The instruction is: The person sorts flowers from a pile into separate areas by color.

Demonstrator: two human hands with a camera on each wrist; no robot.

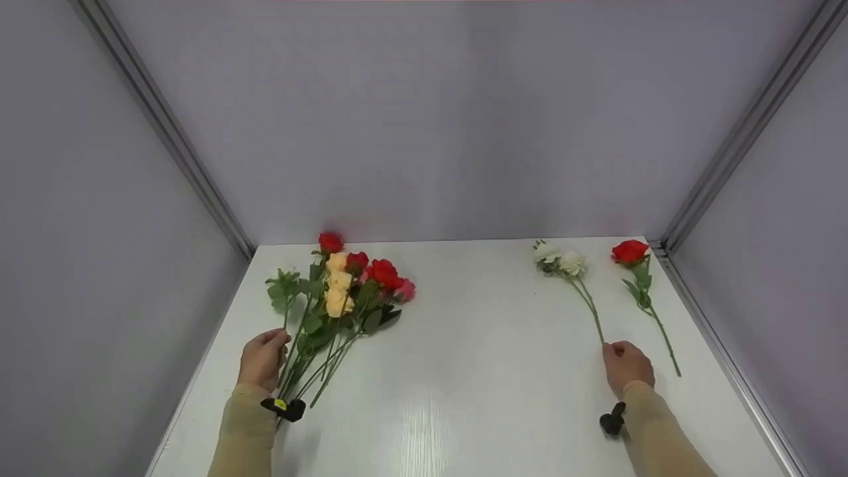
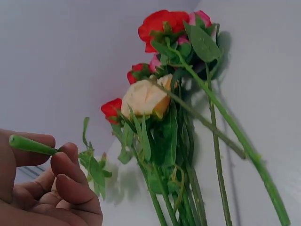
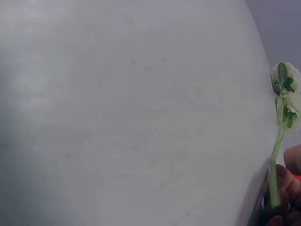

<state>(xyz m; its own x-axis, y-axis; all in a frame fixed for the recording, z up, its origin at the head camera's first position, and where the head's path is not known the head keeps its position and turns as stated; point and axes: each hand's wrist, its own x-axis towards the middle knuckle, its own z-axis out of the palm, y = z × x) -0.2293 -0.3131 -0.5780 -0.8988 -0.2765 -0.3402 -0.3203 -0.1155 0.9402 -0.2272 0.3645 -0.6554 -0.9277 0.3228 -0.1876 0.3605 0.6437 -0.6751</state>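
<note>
Pinching the white flower stem point(image 1: 591, 310), right hand point(image 1: 626, 366); left hand point(image 1: 263, 358) holds the bouquet point(image 1: 344, 291); red rose point(image 1: 633, 255) beside.

In the right wrist view, the right hand point(image 3: 284, 193) is cut off by the frame's 4 o'clock corner, so only fingertips show against the white flower stem point(image 3: 275, 172). In the left wrist view, the left hand point(image 2: 42, 188) is cropped at 7 o'clock, and the bunch of roses point(image 2: 160, 108) has its stem ends running off the bottom edge.

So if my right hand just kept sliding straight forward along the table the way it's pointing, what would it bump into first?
Probably the white flower stem: the right hand already pinches its lower end, and the stem runs ahead toward the white blooms. The single red rose lies off to its right.
</note>
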